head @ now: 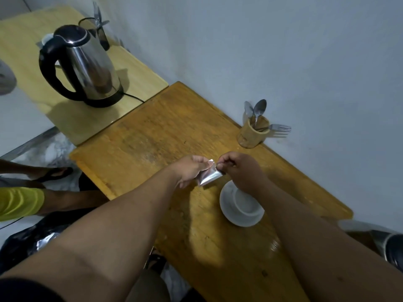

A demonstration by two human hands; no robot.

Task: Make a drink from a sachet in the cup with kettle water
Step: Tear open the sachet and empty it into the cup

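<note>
A small silver sachet (209,177) is held above the wooden table (152,136), just left of a white cup (245,202) on its white saucer (226,209). My left hand (192,170) grips the sachet's body. My right hand (239,168) pinches its top corner, hovering over the cup's far rim. The cup's inside is partly hidden by my right wrist. A steel kettle (87,62) with a black handle and lid sits on its black base on the lighter table at the far left.
A bamboo holder (253,131) with spoons and a fork stands by the wall. A dark holder (102,33) with cutlery is behind the kettle. Another person's legs, yellow sleeve (19,202) and sandal are at the left. The kettle's cord (135,98) trails right.
</note>
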